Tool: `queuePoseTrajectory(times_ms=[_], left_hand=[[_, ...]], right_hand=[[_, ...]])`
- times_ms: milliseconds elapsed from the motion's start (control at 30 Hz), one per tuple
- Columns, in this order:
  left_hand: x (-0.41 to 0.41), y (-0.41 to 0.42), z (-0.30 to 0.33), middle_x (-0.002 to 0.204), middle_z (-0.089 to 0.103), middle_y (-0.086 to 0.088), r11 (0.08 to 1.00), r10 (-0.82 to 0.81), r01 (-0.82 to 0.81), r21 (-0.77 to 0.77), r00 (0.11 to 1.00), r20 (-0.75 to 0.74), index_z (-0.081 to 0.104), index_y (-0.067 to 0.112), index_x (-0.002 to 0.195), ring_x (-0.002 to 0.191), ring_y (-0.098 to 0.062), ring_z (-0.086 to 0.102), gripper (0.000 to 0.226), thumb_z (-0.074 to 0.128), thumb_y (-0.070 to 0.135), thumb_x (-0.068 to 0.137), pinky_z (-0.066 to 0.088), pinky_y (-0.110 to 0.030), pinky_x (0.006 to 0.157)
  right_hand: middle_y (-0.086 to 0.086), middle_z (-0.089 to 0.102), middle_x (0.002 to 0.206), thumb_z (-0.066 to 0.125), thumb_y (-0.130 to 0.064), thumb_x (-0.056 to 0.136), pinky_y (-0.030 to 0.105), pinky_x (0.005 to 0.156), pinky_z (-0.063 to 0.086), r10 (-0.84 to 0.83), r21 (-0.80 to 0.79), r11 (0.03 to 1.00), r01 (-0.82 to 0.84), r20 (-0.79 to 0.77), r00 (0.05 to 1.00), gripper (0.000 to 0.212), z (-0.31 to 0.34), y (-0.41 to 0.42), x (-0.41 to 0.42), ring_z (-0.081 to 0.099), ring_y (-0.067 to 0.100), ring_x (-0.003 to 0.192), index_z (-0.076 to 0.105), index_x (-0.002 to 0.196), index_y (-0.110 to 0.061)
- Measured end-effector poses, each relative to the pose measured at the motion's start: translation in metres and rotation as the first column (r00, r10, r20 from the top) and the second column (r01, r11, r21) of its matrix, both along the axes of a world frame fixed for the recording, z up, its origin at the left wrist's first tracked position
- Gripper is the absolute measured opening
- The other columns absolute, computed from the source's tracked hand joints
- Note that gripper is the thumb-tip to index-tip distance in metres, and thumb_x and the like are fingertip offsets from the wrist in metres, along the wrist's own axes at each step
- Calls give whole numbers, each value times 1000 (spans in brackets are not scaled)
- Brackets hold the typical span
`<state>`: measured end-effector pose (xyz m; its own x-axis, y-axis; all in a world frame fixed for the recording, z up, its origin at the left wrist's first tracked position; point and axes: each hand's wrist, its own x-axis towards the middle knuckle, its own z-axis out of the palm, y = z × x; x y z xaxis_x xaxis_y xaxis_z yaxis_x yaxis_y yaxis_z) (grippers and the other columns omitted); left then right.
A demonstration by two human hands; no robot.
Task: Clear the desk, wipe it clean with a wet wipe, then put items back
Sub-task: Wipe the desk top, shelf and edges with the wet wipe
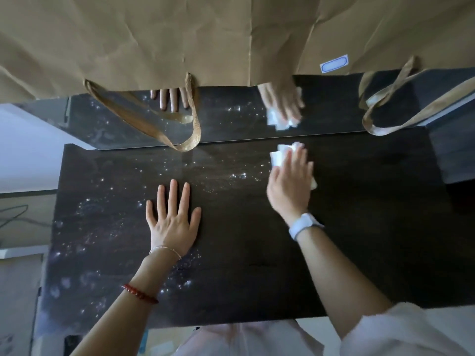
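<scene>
Head view: desk (pixel 359 227) cleared, right hand (pixel 289 191) pressing wipe (pixel 279 156) at 1 o'clock, left hand (pixel 173 217) flat, open; wiping unfinished, items not back

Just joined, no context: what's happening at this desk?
A person is wiping a dark desk. The right hand presses a white wet wipe flat near the desk's far edge, by the mirror-like back panel. The left hand rests open and flat on the surface. No items sit on the desktop; brown paper bags hang above.

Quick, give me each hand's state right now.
Left hand: open, flat on the desk, holding nothing.
Right hand: pressing the wet wipe onto the desk.
</scene>
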<state>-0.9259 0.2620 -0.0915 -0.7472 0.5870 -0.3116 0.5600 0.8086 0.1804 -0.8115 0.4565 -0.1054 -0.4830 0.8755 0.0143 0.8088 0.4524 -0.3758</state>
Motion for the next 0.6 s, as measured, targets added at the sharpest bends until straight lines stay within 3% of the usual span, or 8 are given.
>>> queuePoseTrajectory(times_ms=[100, 167, 233, 333, 400, 433, 500, 600], left_hand=[[-1, 0, 0, 156, -6, 3, 1000, -14, 14, -21, 1000, -2, -1, 31, 144, 142, -19, -13, 58, 24, 47, 94, -9, -45, 114], [-2, -1, 0, 156, -8, 4, 999, -16, 16, -32, 1000, 13, -2, 31, 143, 141, -19, -15, 59, 25, 46, 93, -9, -45, 114], [-3, -1, -1, 156, -8, 4, 999, -28, 28, -35, 1000, 12, -3, 31, 143, 141, -19, -15, 58, 23, 47, 93, -9, -45, 114], [-3, -2, -4, 156, -5, 4, 999, -35, 35, -21, 999, -17, -1, 32, 144, 142, -20, -12, 59, 15, 52, 90, -7, -45, 114], [-3, -3, -4, 156, -4, 4, 999, -38, 38, -14, 999, -20, 1, 32, 144, 142, -20, -11, 62, 13, 53, 87, -6, -45, 114], [-4, -3, -4, 156, -3, 4, 999, -43, 43, -13, 999, -20, 2, 32, 144, 142, -19, -11, 60, 15, 53, 89, -5, -45, 114], [-5, -5, -2, 156, -1, 4, 999, -50, 49, -6, 999, -22, 5, 33, 144, 142, -19, -9, 59, 18, 54, 90, -3, -45, 115], [-9, -10, 1, 156, 5, 4, 996, -86, 86, 14, 996, -31, 11, 33, 143, 143, -20, -3, 67, 11, 60, 82, 2, -44, 113]], right_hand=[[22, 35, 144, 22, -24, 88, 51, 108, 25, 499, 0, 867, -499, -7, 867, 55, 0, -70, -33, 33, 35, 134, 37, 134, 3], [19, 34, 146, 21, -20, 86, 49, 109, 25, 626, -28, 780, -625, 23, 779, 55, 5, -70, -25, 30, 33, 135, 34, 136, 0], [23, 39, 142, 26, -15, 82, 53, 104, 33, 549, 48, 831, -554, 83, 831, 54, 1, -36, 2, 35, 38, 131, 38, 132, 1], [30, 25, 146, 34, -8, 89, 56, 107, 25, 85, 14, 996, -87, 103, 991, 48, 1, 24, 47, 23, 43, 135, 31, 135, 6], [29, 8, 150, 35, -8, 93, 53, 112, 12, -221, -71, 971, 227, 89, 971, 50, 5, 39, 48, 8, 41, 139, 22, 138, 8], [28, 6, 151, 33, -9, 93, 51, 112, 9, -276, -74, 957, 281, 63, 959, 51, 6, 34, 36, 6, 41, 140, 21, 138, 9], [30, 13, 149, 26, -13, 89, 53, 111, 11, -140, -56, 989, 139, -15, 990, 52, 5, 6, 3, 11, 43, 138, 25, 136, 12], [25, 21, 149, 25, -15, 88, 52, 111, 14, 302, -57, 951, -304, -29, 953, 52, 4, -49, -33, 17, 38, 138, 30, 135, 7]])
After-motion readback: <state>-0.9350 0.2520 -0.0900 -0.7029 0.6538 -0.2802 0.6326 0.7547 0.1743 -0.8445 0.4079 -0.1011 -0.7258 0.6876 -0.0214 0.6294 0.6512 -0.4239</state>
